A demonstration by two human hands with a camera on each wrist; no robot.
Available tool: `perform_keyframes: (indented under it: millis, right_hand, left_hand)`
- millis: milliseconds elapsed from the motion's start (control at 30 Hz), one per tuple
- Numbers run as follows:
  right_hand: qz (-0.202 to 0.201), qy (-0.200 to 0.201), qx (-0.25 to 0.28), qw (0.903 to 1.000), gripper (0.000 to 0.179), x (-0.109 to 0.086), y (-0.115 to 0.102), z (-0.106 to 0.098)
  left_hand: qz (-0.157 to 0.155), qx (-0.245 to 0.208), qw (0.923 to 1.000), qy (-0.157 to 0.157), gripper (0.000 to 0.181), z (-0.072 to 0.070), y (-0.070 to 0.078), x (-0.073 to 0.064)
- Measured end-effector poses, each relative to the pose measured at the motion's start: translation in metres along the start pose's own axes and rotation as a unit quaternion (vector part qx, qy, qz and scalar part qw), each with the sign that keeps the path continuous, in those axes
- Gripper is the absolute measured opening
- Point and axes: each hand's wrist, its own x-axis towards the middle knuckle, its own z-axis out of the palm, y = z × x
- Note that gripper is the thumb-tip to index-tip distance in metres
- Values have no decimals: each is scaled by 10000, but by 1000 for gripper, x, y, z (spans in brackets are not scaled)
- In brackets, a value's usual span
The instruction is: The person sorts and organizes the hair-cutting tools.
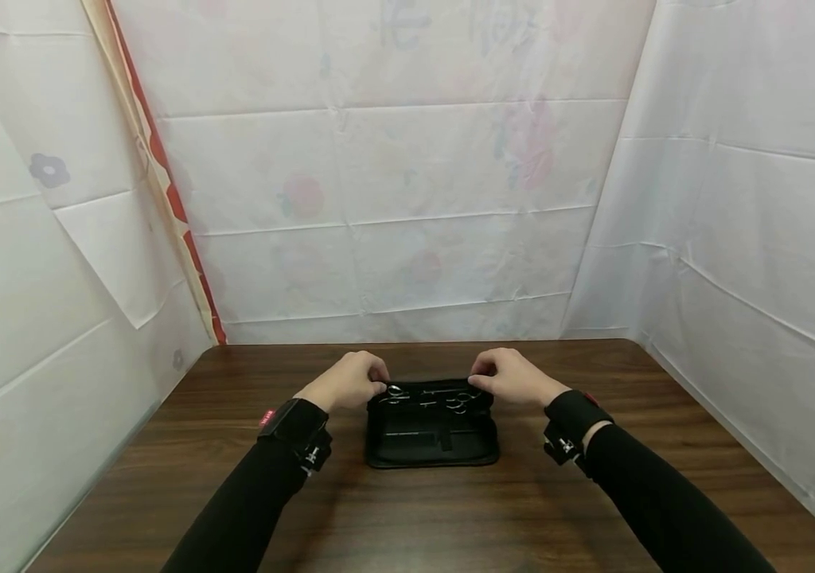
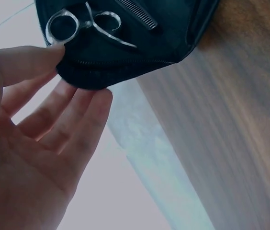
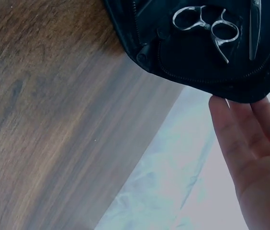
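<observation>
Brown table (image 1: 422,517) beneath, your left hand (image 1: 346,382) and right hand (image 1: 518,376) pinch the black case (image 1: 396,452) at its far corners, so move both evenly to avoid disturbing the scissors (image 3: 206,25).

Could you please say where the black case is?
In the head view, the black case sits open on the table, below centre, its far corners in the left grip and right grip.

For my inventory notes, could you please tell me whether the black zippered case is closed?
No, the black zippered case is spread open, with silver metal scissors visible inside.
</observation>
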Motion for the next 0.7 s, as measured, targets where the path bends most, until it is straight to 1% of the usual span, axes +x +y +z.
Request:
perform_keyframes:
  millis: [200,400,467,567,700]
  right_hand:
    - [17,-269,183,9995,10,1,-1,-3]
    - [65,-627,356,9974,9,0,-2,-4]
    - [71,-718,382,9967,8,-1,-2,-4]
    - [54,-820,427,9957,8,-2,0,-4]
    - [108,-1019,524,9934,13,-3,0,-4]
  left_hand:
    - [80,-319,9991,-274,7,-4,-2,-3]
    - [-197,-732,9953,-604,13,-2,-2,-6]
    - [-271,-778,9942,-696,15,-1,-2,-7]
    - [-295,-760,9937,-772,19,1,-2,-7]
    - [-342,-737,9929,-864,21,3,-3,-7]
